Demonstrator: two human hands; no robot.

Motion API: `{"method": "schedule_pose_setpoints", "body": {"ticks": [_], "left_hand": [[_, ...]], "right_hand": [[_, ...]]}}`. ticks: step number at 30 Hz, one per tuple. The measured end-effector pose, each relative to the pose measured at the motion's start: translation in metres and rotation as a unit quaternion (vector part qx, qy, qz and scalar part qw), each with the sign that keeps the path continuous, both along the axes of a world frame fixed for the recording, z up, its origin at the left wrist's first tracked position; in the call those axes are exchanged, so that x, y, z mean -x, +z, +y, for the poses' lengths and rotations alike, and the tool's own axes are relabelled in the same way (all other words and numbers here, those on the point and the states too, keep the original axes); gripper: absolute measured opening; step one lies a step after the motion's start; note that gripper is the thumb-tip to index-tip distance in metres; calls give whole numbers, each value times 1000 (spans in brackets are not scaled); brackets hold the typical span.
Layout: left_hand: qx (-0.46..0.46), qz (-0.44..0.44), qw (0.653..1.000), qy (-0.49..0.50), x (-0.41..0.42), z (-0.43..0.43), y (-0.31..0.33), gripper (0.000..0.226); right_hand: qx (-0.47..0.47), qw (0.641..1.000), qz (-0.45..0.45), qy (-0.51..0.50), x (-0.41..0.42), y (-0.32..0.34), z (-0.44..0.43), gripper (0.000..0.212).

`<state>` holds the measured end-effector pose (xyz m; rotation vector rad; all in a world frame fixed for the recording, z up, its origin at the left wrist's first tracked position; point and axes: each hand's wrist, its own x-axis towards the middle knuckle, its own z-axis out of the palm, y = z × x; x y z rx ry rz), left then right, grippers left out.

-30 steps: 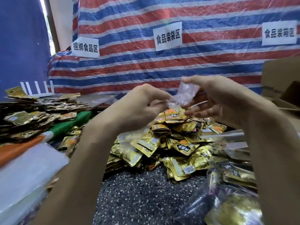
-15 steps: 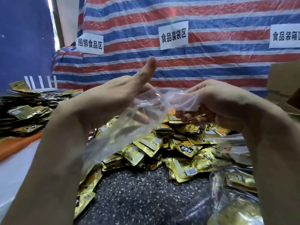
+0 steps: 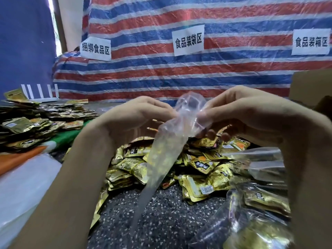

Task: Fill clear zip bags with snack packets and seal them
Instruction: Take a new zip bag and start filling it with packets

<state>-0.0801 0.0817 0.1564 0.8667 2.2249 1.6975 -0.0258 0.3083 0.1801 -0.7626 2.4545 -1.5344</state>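
Your fingers (image 3: pixel 159 106) are curled on both sides, pinching the crumpled mouth of a clear zip bag (image 3: pixel 170 141). Your left hand (image 3: pixel 136 119) grips its left edge and your right hand (image 3: pixel 251 114) its right edge. The bag is held in the air above the heap of gold snack packets (image 3: pixel 203 166). It hangs down in front of the heap, narrowing to a thin tail.

Nearer you than the heap lies bare speckled surface (image 3: pixel 161 212), the one open stretch under your forearms. Right of the heap, loose clear bags (image 3: pixel 260 159) lie flat. Nearer you on that side sits a filled bag (image 3: pixel 255 218), just beside your right forearm. Left of the heap, a second pile of packets (image 3: pixel 36 119) is spread out. Below that pile lies a stack of white plastic (image 3: pixel 23 186), close to your left forearm. Behind the heap, a striped tarp (image 3: pixel 179 78) with paper signs (image 3: pixel 188 42) closes off the back. A cardboard box (image 3: pixel 310 87) stands at the far right.
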Motion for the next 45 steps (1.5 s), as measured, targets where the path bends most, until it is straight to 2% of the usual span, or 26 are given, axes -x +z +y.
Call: {"method": "schedule_pose_setpoints", "body": {"ticks": [3, 7, 9, 11, 13, 16, 18, 21, 22, 25, 28, 29, 30, 31, 32, 33, 34, 37, 39, 41, 42, 45], "left_hand": [[-59, -33, 997, 34, 7, -12, 2, 19], [-127, -73, 986, 74, 12, -25, 4, 25], [-146, -88, 983, 67, 9, -19, 3, 19], [-134, -98, 986, 30, 4, -10, 2, 12], [-141, -101, 985, -12, 1, -2, 1, 14], [-175, -121, 977, -12, 2, 7, -2, 18], [-167, -154, 974, -26, 5, 11, -4, 18], [-153, -187, 969, -45, 16, 15, -9, 30], [-161, -183, 968, -54, 20, 16, -13, 27], [-213, -180, 958, -65, 34, 20, -32, 27], [-211, -190, 959, -2, 52, 27, -55, 22], [-179, -157, 971, 36, 59, 32, -62, 25], [-121, -76, 985, 94, 64, 37, -70, 28], [-26, 50, 985, 163, 69, 42, -80, 33], [87, 189, 951, 228, 71, 47, -91, 35], [169, 296, 901, 267, 71, 52, -101, 30], [227, 338, 871, 274, 70, 57, -109, 31], [341, 303, 852, 256, 74, 70, -130, 53], [337, 309, 847, 271, 76, 73, -135, 51], [258, 300, 868, 299, 75, 73, -134, 39], [223, 307, 868, 320, 74, 72, -134, 34], [177, 392, 824, 370, 69, 67, -126, 21]], "right_hand": [[2, 998, 1, -68, -2, 4, 11, 10], [-34, 985, 51, -159, -4, 3, 21, 11], [-22, 981, 118, -154, -5, 5, 18, 33], [19, 973, 205, -103, -8, 9, 8, 51], [27, 961, 271, -45, -11, 10, -3, 44], [-15, 959, 281, -6, -11, 7, -10, 39], [-49, 965, 257, -8, -8, 5, -9, 38], [-119, 948, 288, -63, -2, 2, -5, 14], [-112, 946, 296, -78, 0, 1, -4, 7], [-6, 947, 314, -73, -1, 0, -3, 8], [11, 947, 314, -63, 1, -1, -4, 9], [-5, 950, 307, -62, 3, -1, -2, 10], [-31, 953, 296, -61, 4, -1, -1, 10], [-63, 955, 282, -62, 5, -2, 0, 11], [-95, 956, 268, -66, 7, -3, 0, 14], [-125, 956, 257, -71, 8, -4, 0, 17], [-148, 955, 247, -75, 8, -6, -2, 18], [-186, 954, 221, -87, 6, -7, -9, 18], [-199, 951, 216, -94, 5, -6, -12, 19], [-213, 946, 222, -101, 3, -5, -14, 27], [-217, 944, 225, -106, 3, -4, -15, 27], [-217, 942, 228, -114, 2, -4, -14, 26]]}}
